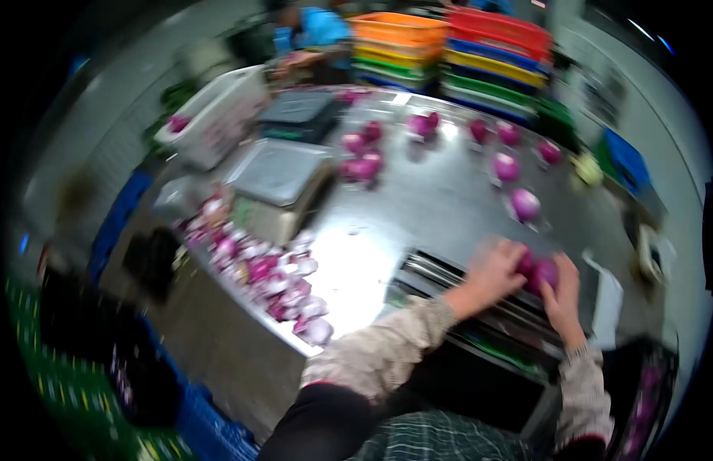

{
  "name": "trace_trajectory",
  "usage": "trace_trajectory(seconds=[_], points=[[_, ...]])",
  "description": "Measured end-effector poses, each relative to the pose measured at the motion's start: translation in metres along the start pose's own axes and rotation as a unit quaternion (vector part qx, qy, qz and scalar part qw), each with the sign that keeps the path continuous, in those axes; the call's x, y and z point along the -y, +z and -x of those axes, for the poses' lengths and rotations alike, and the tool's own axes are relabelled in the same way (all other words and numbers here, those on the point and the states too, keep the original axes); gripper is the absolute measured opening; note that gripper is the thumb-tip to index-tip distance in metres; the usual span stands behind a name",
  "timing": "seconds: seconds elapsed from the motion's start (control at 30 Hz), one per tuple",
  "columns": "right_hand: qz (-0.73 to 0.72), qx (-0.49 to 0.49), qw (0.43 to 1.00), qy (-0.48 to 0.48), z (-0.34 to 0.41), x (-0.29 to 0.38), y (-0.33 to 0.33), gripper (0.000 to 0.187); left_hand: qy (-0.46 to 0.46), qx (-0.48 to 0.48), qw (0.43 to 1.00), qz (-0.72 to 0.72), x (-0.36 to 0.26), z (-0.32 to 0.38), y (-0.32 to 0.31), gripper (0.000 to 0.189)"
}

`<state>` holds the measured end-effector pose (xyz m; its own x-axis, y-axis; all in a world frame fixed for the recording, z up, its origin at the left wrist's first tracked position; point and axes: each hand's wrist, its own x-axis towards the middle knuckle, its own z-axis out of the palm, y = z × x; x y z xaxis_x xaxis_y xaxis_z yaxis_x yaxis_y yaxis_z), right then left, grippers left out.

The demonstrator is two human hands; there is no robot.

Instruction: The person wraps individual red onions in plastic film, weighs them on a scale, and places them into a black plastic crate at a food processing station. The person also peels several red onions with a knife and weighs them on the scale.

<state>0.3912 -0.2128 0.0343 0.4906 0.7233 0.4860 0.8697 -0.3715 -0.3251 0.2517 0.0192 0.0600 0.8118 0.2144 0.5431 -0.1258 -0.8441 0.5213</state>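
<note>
Two red onions (543, 278) sit side by side between my hands, above a low appliance with metal bars (434, 271). My left hand (494, 271) grips them from the left, its outline blurred. On the other side, my right hand (564, 291) has thumb and fingers around the nearer onion. The undersides of the onions are hidden. Beyond my hands, more red onions (526, 205) lie spaced out on the metal table (443, 201), several with whitish pieces beside them. A white strip (605, 305) hangs to the right of my right hand.
Onion skins and onions (275, 276) heap along the left table edge, beside a weighing scale (284, 170). Behind it are a second scale (301, 109) and a white crate (223, 115). Coloured crates (494, 63) stack at the back. A person in blue (322, 29) is at the far side.
</note>
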Motion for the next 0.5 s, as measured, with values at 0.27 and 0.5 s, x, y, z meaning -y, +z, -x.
trace_trajectory(seconds=[0.27,0.5], points=[[-0.127,0.058,0.959,0.249,0.046,0.035,-0.096,0.044,-0.097,0.005,0.994,0.051,0.005,0.047,-0.082,0.049],[0.119,0.204,0.913,0.332,0.102,0.021,-0.104,0.057,-0.113,0.258,0.918,-0.281,0.035,0.074,-0.093,0.061]])
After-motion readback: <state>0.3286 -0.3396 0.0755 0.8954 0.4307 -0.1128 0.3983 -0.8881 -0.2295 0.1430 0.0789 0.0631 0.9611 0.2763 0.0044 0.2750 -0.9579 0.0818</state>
